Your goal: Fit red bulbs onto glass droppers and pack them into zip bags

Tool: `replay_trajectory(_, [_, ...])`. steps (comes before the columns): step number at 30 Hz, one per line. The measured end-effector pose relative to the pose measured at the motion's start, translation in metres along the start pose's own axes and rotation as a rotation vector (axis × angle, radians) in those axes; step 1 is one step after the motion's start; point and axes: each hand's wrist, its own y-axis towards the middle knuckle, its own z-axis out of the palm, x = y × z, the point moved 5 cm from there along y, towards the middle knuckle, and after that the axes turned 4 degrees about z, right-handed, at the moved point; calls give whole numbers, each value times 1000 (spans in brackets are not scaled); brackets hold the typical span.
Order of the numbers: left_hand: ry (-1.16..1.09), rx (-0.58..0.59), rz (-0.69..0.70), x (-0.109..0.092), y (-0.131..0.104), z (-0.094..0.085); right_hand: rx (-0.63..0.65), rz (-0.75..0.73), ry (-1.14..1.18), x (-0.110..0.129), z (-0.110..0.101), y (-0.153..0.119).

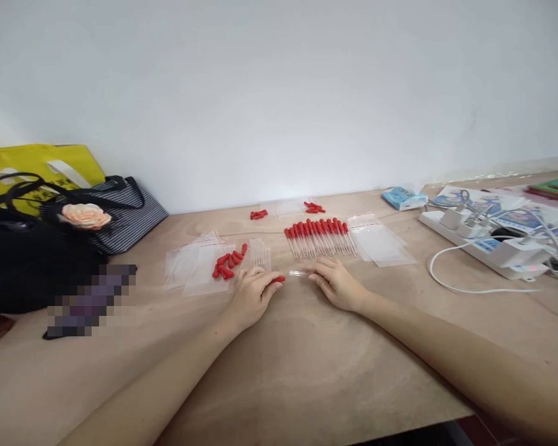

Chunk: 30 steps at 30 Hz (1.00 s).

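Left hand (255,292): thumb and fingers pinching a red bulb (279,279), held low over the tabletop (307,378).
Right hand (338,285): fingertips drawn together, pinching a clear tube (297,273), its free end pointing toward the bulb.
Bulb and tube: near each other but apart; this pair is not yet joined.
Finished row: capped droppers (320,230) lie side by side beyond the hands, red ends toward the wall; judged complete, and the larger share of the near set.
Remaining near stock: loose bulbs (224,270) on and beside the left plastic bags (193,282), with bare tubes (259,253) just beyond the left hand; exact counts cannot be told.
Remaining far stock: two small bulb clusters (313,208) flank further tubes (291,210), seemingly untouched.
Right plastic bags (384,244): flat beside the row; no droppers visible inside.
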Motion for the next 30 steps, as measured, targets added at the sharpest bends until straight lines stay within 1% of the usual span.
replay_trajectory(3, [5, -11, 13, -1, 1, -1, 25, -17, -42, 4, 4, 0])
replay_trajectory(7, [-14, -24, 31, -3, 2, -1, 11, -38, -41, 6, 6, 0])
replay_trajectory(11, [-53, -48, -3, -1, 2, -1, -6, -82, -20, 10, 7, 1])
replay_trajectory(15, [-152, -68, -33, 1, 2, 0, -18, -130, 10, 17, 7, 0])
replay_trajectory(18, [-190, -103, -33, 1, 2, 0, -1, -150, 17, 21, 7, 0])
replay_trajectory(21, [-180, -121, -5, 0, 1, -1, 21, -186, -28, 23, 7, 0])
replay_trajectory(24, [-144, -96, 37, -3, 1, -1, 15, -254, -132, 22, 6, 1])
replay_trajectory(27, [-72, -43, 98, -9, 0, 0, 0, -331, -256, 22, 5, 0])
replay_trajectory(30, [-18, -4, 145, -13, -1, 1, -6, -366, -303, 23, 4, -2])
